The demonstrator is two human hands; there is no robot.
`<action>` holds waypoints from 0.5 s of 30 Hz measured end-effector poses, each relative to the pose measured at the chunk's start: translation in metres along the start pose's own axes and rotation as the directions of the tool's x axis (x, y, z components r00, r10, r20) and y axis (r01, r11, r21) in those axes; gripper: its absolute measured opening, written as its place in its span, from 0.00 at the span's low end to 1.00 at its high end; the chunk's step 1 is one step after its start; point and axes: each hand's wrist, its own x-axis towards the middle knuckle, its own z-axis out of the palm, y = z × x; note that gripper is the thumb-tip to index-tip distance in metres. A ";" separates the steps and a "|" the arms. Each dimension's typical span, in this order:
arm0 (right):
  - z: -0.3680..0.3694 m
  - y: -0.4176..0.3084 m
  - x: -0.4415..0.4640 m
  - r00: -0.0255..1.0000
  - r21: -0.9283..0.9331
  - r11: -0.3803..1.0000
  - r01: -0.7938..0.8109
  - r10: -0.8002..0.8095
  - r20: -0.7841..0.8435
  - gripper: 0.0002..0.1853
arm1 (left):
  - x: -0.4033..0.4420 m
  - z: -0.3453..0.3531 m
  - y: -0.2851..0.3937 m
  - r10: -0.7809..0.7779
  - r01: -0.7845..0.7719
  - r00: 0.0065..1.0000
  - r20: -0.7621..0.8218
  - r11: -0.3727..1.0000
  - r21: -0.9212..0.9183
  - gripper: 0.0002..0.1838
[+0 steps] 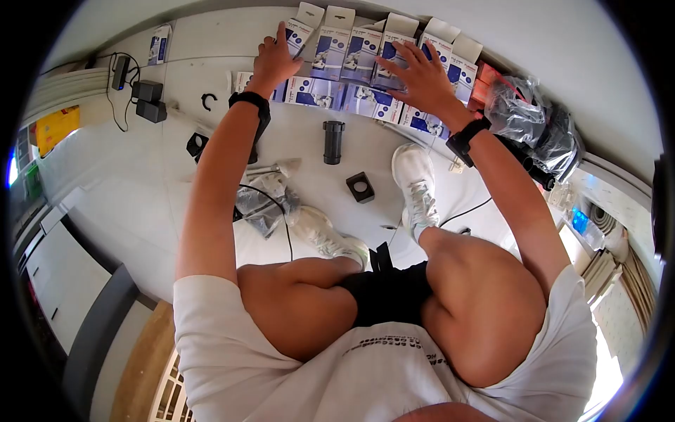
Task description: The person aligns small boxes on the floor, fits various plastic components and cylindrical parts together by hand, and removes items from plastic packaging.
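Note:
Along the wall stands a row of blue-and-white cardboard boxes with hang tabs, several upright (pixel 329 53) and several lying in front, such as one box (pixel 314 92). My left hand (pixel 275 67) is at the row's left end, its index finger and thumb against a tilted box (pixel 298 35). My right hand (pixel 422 77) has its fingers spread over the upright boxes toward the right, touching their fronts. Each wrist wears a black band. Between my hands and feet, a black cylinder (pixel 333 142) and a square black part with a round hole (pixel 360 188) are on the floor.
Power adapters (pixel 149 100) with cables and a lone box (pixel 159 45) are at the left. A black clip (pixel 209 102) lies nearby. Plastic-bagged parts (pixel 266 204) lie by my left shoe (pixel 327 235). Plastic-wrapped dark items (pixel 538 123) crowd the right wall.

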 end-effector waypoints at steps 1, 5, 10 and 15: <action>-0.001 0.000 0.000 1.000 -0.002 1.000 0.004 -0.004 -0.006 0.38 | 0.000 -0.002 0.000 0.003 -0.003 1.000 0.001 1.000 0.005 0.54; 0.003 0.004 -0.003 0.998 0.085 0.996 0.014 -0.009 -0.064 0.35 | -0.005 -0.018 0.013 -0.006 -0.019 0.991 -0.130 0.982 -0.187 0.48; -0.022 0.011 -0.013 0.958 0.347 0.928 -0.134 0.211 -0.193 0.30 | -0.054 -0.029 0.057 0.023 -0.154 0.951 -0.307 0.899 -0.410 0.43; -0.039 0.014 -0.023 0.947 0.450 0.885 -0.119 0.238 -0.217 0.30 | -0.081 -0.006 0.131 0.224 -0.428 0.872 -0.436 0.781 -0.455 0.42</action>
